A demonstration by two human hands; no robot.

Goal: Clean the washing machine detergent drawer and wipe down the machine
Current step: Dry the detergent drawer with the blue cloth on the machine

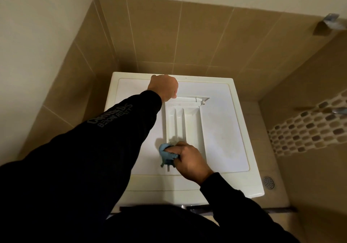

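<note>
Blue cloth (167,153) bunched in your right hand (189,160) scrubs the drawer (185,124) lying atop the machine (225,130); your left hand (163,87) rests clenched at the back. Drawer cleaning looks underway, machine wiping remains.

Black long sleeves (116,148) reach both wrists; the left sleeve bears grey printed lettering (110,115)

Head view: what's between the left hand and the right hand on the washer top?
The white detergent drawer lies between the left hand and the right hand, which grips a blue cloth at its near end.
</note>
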